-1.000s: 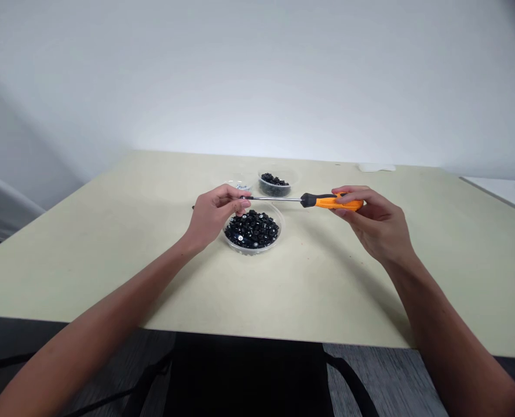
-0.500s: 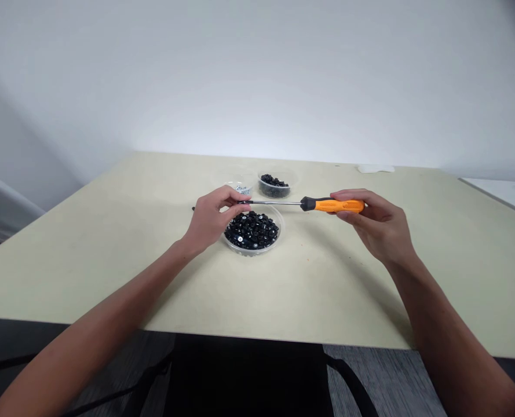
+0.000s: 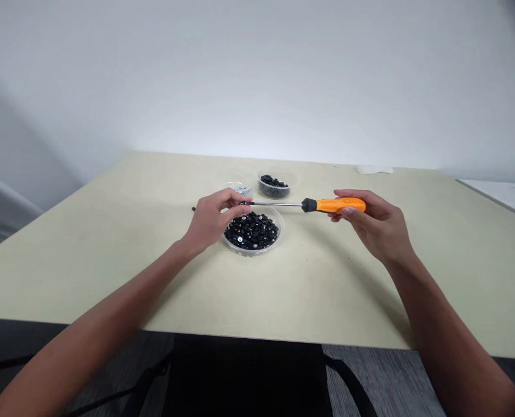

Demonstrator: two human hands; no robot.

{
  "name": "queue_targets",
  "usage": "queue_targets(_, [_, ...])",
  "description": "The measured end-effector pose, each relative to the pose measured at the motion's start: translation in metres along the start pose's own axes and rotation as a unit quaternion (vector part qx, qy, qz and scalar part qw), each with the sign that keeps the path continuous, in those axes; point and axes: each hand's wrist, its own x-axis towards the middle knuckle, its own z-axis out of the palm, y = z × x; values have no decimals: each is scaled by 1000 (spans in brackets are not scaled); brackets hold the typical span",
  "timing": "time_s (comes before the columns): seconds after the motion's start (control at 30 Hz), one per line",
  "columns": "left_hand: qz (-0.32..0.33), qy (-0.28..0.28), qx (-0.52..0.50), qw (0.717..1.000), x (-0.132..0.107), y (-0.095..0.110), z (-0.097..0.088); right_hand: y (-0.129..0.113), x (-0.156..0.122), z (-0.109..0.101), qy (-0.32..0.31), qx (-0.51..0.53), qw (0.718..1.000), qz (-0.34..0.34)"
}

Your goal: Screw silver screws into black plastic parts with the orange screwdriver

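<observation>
Right hand [image 3: 376, 223] grips an orange-handled screwdriver [image 3: 309, 205], fingers and thumb pinching the handle [image 3: 333, 205]; the tool is level above the table [image 3: 257, 301], shaft [image 3: 278, 204] pointing left. Left hand [image 3: 214, 217] pinches a small black part [image 3: 245, 203] between thumb and fingers at the shaft's left end. Near bowl [image 3: 252, 252], partly hidden by the left hand, contains black pieces [image 3: 257, 230]; far right bowl [image 3: 274, 194] contains similar black pieces, far left bowl [image 3: 236, 175] small silvery pieces [image 3: 243, 190]

Free near tabletop [image 3: 257, 301], screwdriver [image 3: 310, 205] across, bowls [image 3: 257, 252] beyond
</observation>
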Motion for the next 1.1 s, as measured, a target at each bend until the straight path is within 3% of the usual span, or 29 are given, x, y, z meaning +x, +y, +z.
queue_targets(0.27, [19,1,36,999,1,-1,0,2,1,-1,5,6,1000,30])
queue_targets(0.6, [92,13,135,987,0,-1,1,2,2,1,-2,31,997,67])
queue_targets(1.1, [109,-9,149,983,-1,-2,3,-6,3,5,11,5,985,172])
